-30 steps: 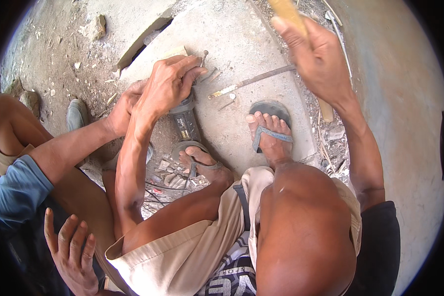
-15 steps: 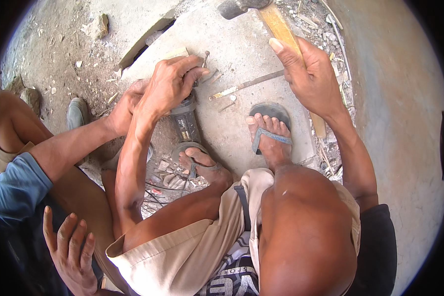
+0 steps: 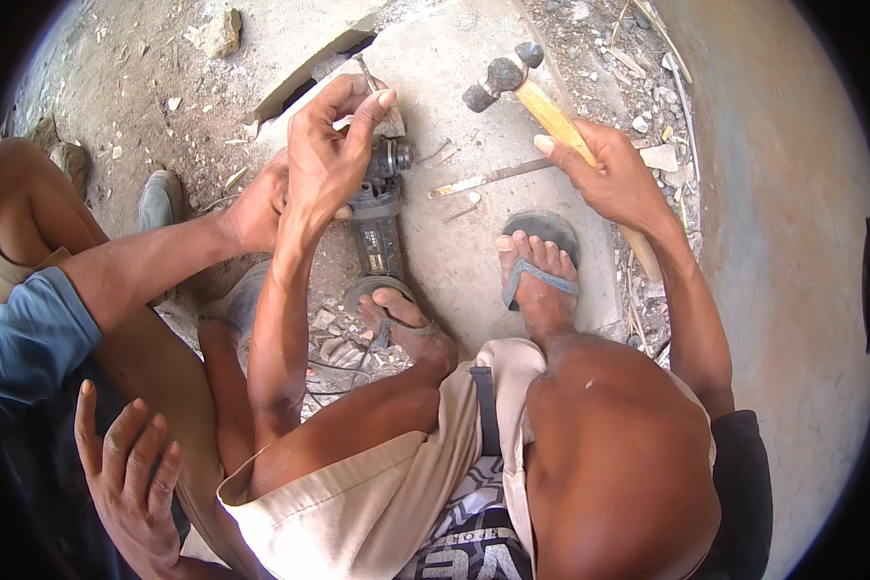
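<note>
A nail [image 3: 365,73] stands up from the pinched fingertips of my left hand [image 3: 324,155]. Beside that hand is the angle grinder [image 3: 375,232], black and dusty, lying on the concrete slab [image 3: 445,106]. A small pale block [image 3: 393,123] shows partly behind my left fingers. My right hand [image 3: 617,174] is wrapped around the yellow wooden handle of a hammer [image 3: 556,121], its dark head raised over the slab. A co-worker's hand [image 3: 259,205] reaches in from the left, right behind my left wrist; its fingers are mostly hidden.
On the slab lie a flat metal strip [image 3: 488,178] and a thin metal piece [image 3: 462,212]. My sandalled foot [image 3: 536,266] rests near them. Rubble [image 3: 662,106] lines the wall [image 3: 783,242] at right. Another hand [image 3: 130,474] hangs at lower left. A stone [image 3: 220,35] lies at far left.
My left hand has risen slightly and turned the nail, showing more of the grinder. The hammer has come lower, its whole head now in view. The head view has shifted a little.
</note>
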Tool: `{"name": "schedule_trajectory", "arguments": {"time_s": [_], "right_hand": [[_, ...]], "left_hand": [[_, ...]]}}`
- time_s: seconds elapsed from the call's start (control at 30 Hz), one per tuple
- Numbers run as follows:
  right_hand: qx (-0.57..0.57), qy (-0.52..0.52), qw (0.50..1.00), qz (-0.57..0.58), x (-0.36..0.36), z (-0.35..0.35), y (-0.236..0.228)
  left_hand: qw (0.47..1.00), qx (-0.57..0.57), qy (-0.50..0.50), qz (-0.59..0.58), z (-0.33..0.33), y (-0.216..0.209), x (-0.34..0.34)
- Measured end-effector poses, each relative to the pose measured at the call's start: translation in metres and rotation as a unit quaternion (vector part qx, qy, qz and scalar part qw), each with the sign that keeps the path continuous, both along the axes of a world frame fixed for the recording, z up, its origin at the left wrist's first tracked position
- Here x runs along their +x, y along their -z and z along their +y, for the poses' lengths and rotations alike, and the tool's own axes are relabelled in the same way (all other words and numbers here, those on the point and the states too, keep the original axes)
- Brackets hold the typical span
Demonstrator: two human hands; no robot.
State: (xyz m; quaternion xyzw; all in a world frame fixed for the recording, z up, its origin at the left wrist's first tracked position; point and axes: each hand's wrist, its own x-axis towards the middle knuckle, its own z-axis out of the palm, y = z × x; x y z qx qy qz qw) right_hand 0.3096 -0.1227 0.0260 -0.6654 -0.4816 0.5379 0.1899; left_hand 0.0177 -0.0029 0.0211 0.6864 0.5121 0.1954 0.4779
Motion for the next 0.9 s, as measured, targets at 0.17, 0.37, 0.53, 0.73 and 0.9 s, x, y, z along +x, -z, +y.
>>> {"name": "schedule_trajectory", "arguments": {"time_s": [0.17,0.37,0.53,0.73,0.9], "right_hand": [[-0.148,-0.003,0.989,0.003,-0.007,0.003,0.008],[-0.021,-0.068,0.974,-0.215,-0.018,-0.007,0.011],[0.047,-0.195,0.914,-0.354,-0.02,0.003,0.005],[0.263,-0.158,0.924,-0.227,-0.048,0.028,-0.005],[0.095,-0.144,0.984,0.043,-0.09,0.038,0.013]], "left_hand": [[0.99,-0.109,-0.076,-0.052,-0.016,-0.031,-0.019],[0.978,-0.124,-0.164,-0.034,-0.08,-0.061,-0.031],[0.972,-0.142,-0.184,-0.025,-0.124,-0.057,-0.042],[0.978,-0.12,-0.159,0.067,-0.142,-0.057,-0.06],[0.963,0.011,-0.124,0.238,-0.151,-0.037,-0.059]]}}
